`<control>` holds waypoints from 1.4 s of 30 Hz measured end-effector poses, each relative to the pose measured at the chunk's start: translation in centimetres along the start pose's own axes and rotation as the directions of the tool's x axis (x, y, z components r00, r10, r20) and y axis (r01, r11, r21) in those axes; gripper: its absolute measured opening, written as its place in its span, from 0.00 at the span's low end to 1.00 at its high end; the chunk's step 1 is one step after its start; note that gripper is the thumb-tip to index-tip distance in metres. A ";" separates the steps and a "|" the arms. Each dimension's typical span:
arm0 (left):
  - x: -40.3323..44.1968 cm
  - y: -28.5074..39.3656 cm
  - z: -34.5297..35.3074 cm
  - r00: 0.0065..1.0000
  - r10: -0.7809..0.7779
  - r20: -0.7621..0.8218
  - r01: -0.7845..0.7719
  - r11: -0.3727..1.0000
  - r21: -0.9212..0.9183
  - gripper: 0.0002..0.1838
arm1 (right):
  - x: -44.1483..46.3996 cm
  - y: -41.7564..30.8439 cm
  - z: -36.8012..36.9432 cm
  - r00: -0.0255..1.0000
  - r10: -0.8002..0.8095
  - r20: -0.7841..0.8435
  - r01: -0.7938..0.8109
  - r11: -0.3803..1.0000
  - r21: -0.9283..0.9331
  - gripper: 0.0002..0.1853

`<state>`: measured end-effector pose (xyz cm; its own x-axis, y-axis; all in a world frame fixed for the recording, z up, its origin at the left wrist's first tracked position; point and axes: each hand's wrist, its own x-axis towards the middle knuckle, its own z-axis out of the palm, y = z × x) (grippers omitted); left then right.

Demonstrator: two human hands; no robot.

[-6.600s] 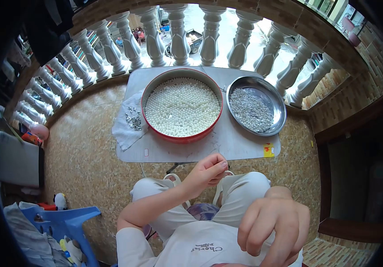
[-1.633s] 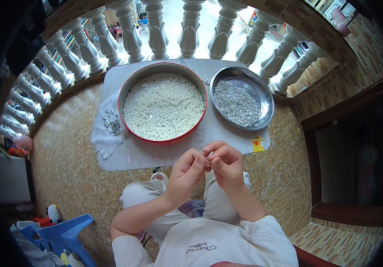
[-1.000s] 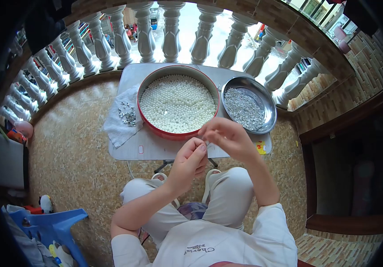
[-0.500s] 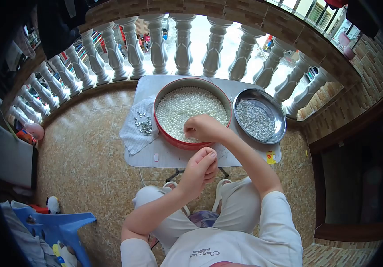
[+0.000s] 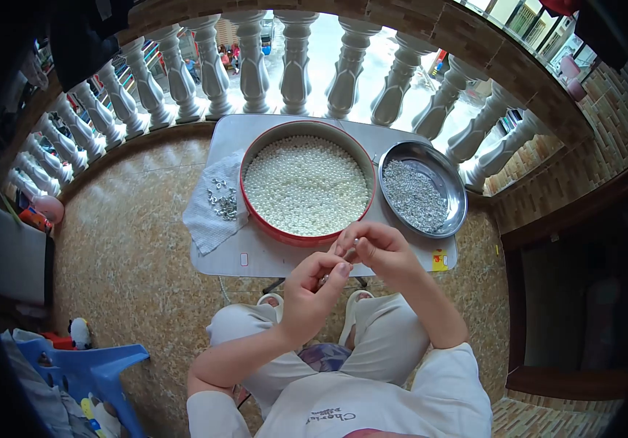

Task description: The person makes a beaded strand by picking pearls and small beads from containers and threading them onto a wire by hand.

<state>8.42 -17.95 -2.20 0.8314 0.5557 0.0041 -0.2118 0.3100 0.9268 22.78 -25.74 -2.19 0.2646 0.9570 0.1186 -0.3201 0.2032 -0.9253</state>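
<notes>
My right hand (image 5: 383,255) pinches a small pearl bead (image 5: 356,241) between thumb and fingertips, near the front rim of a round red tin (image 5: 277,232). That tin is filled with white pearl beads (image 5: 306,182). Close beside it, my left hand (image 5: 310,292) is closed, thumb against the fingers, around a small shiny piece (image 5: 323,279), mostly hidden and too small to name. The fingertips of both hands nearly meet. To the right sits a steel dish (image 5: 462,204) of small silvery clear pieces (image 5: 414,196). Small metal parts (image 5: 223,201) lie on a white cloth (image 5: 208,230) at the left.
Everything stands on a small folding table (image 5: 292,264) with a yellow sticker (image 5: 440,260) at its right corner. Behind it runs a balustrade (image 5: 295,66). A blue plastic chair (image 5: 102,365) stands at the lower left; a grey box (image 5: 18,252) is further back.
My right hand has come out of the tin of pearls toward my left hand, with a bead now visible in its fingers. The left hand has shifted slightly down and left.
</notes>
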 end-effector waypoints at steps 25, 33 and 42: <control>-1.3 0.8 -2.1 0.997 0.069 -0.014 -0.069 0.997 0.024 0.02 | -0.9 0.8 3.7 0.945 -0.323 -0.047 0.277 0.870 -0.408 0.13; -1.2 1.1 -1.9 0.996 0.090 0.013 -0.090 0.991 0.096 0.03 | -1.1 0.2 4.1 0.904 -0.426 0.019 0.356 0.728 -0.586 0.13; 0.3 0.8 -2.2 0.970 -0.152 0.188 0.174 0.978 -0.111 0.09 | -1.3 0.5 2.9 0.853 -0.520 0.043 0.368 0.542 -0.756 0.13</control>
<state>7.36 -15.79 -2.31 0.9353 0.3476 -0.0660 -0.1195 0.4860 0.8657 19.67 -26.27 -1.72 0.3530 0.7200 0.5975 0.6117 0.3056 -0.7297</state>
